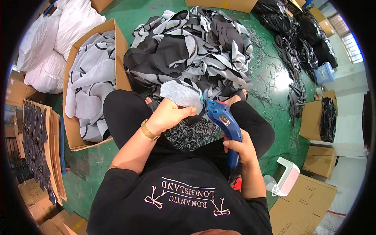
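Black T-shirt (176,215) lies nearest, behind the blue electric scissors (231,125). Right hand (241,145) wraps the scissors' handle; left hand (170,115) pinches a grey fabric piece (180,92) left of the scissors' blades (201,96). Edge-trimming seems underway; next likely calls for steady feeding, fingers clear.

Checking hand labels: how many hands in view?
2: left hand pinching the grey fabric piece, right hand around the blue cutter. No others visible.

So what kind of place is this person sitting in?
Probably a fabric workshop. There's a big heap of grey and black cloth pieces, a cardboard box full of more cloth, and a blue power cutter in the person's right hand.
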`<action>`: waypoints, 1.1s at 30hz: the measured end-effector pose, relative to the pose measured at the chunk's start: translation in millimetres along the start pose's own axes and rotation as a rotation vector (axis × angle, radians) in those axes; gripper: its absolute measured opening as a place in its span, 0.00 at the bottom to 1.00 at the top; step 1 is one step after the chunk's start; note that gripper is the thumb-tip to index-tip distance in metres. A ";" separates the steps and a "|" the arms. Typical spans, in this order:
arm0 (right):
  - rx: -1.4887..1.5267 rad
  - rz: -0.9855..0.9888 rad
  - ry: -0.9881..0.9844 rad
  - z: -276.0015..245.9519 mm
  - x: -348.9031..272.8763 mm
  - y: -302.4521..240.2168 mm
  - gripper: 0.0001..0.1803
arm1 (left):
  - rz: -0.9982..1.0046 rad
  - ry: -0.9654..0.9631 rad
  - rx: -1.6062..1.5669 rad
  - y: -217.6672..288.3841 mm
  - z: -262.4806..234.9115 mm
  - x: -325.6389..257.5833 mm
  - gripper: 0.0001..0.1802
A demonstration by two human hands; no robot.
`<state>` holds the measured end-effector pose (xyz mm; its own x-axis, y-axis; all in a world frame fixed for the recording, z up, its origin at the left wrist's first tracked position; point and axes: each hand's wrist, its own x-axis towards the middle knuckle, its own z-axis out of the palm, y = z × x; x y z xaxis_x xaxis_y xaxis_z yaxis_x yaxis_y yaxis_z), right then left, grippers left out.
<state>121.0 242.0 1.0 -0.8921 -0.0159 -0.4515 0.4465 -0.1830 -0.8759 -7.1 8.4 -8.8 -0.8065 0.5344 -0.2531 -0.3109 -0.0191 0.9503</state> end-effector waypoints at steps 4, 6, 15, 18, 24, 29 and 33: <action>0.065 -0.122 0.056 7.0 11.6 -16.3 0.22 | -0.007 -0.094 -0.097 -9.8 2.3 -0.6 0.17; -0.047 -0.201 0.093 9.9 19.7 -27.6 0.24 | 0.023 -0.118 -0.208 -13.2 9.0 -1.1 0.17; -0.366 -0.335 0.165 29.4 47.5 -14.4 0.26 | 0.102 -0.018 -0.166 -12.3 31.0 -4.4 0.15; -0.216 -0.259 0.129 25.9 49.7 -5.1 0.25 | 0.126 0.090 -0.271 -15.5 26.0 -5.7 0.15; -0.043 -0.156 0.035 8.1 9.3 -11.6 0.23 | 0.137 0.238 -0.381 -12.2 8.7 6.7 0.09; -0.184 -0.065 -0.032 2.4 -9.9 1.1 0.18 | 0.113 0.236 -0.378 -1.6 7.2 6.6 0.09; -0.209 -0.041 -0.007 3.4 -12.5 6.2 0.18 | 0.160 0.223 -0.356 4.9 3.9 2.8 0.08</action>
<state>134.7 237.7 1.8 -0.9100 -0.0193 -0.4142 0.4138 0.0239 -0.9101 -8.9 13.1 -4.1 -0.9351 0.3063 -0.1781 -0.2955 -0.3969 0.8690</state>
